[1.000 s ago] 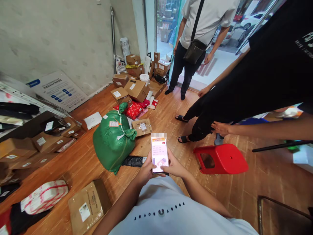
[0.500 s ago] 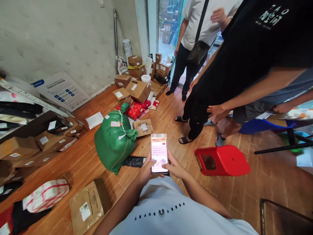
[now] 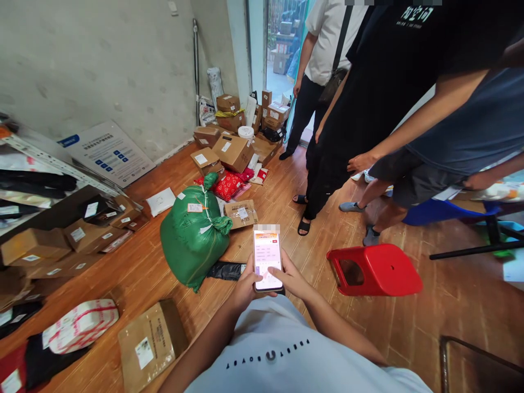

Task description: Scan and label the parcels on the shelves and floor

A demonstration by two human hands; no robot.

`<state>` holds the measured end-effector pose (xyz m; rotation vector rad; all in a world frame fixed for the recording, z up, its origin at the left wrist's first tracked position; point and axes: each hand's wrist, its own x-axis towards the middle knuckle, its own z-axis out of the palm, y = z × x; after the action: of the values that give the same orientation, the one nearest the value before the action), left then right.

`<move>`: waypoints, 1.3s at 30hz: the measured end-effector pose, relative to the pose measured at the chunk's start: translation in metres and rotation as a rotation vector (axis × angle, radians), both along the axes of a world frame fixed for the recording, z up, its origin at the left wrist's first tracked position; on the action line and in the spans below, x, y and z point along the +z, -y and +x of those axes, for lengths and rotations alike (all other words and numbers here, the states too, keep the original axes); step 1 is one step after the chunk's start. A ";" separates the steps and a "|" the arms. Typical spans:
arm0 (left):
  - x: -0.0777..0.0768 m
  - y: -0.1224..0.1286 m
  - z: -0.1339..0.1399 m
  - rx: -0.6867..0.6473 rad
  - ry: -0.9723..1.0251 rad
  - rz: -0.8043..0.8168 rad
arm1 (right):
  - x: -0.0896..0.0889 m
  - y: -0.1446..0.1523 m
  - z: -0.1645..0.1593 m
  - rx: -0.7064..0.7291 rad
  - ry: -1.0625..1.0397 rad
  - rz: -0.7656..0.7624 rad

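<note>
A smartphone (image 3: 267, 256) with a lit screen is held upright in front of my shirt. My left hand (image 3: 246, 285) wraps its left edge, the thumb on the lower left of the screen. Round the right edge is my right hand (image 3: 291, 277), its thumb lying over the lower middle of the screen. Both hands' fingers behind the phone are mostly hidden. Just beyond and left of the phone sits a tied green sack (image 3: 194, 237) with a label. A black wrapped parcel (image 3: 226, 271) lies between the sack and my left hand.
Cardboard boxes (image 3: 233, 152) are heaped by the doorway. Parcels fill a shelf (image 3: 57, 162) at left. A taped carton (image 3: 152, 344) lies on the floor near me. Right of me is a red plastic stool (image 3: 376, 270). Several people stand ahead, one in black (image 3: 393, 82).
My right thumb has shifted left and up across the screen. The person in black has leaned and stepped slightly left, covering more of the person in white. My hands still hold the phone.
</note>
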<state>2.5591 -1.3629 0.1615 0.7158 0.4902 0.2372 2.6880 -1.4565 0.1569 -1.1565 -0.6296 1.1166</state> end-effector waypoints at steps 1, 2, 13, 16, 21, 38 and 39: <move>-0.001 0.000 -0.001 -0.007 0.000 0.002 | 0.000 -0.001 -0.001 -0.022 0.005 -0.006; -0.001 0.001 -0.001 -0.016 -0.003 0.010 | 0.000 -0.002 -0.002 -0.041 -0.003 -0.013; -0.002 0.004 -0.003 -0.052 -0.020 0.023 | -0.001 -0.025 0.008 -0.297 -0.079 -0.110; -0.002 0.004 -0.004 -0.057 -0.019 0.008 | -0.003 -0.028 0.008 -0.325 -0.049 -0.106; 0.000 0.005 -0.006 -0.037 0.033 0.001 | -0.003 -0.020 0.002 -0.373 0.050 -0.061; 0.003 0.013 0.006 0.000 0.064 -0.031 | 0.002 -0.009 0.003 -0.354 0.047 -0.044; 0.003 0.014 0.008 0.000 0.066 -0.032 | 0.001 -0.008 0.005 -0.358 0.043 -0.056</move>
<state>2.5669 -1.3769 0.1641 0.6743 0.4299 0.2512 2.6929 -1.4486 0.1575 -1.2850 -0.4046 0.8102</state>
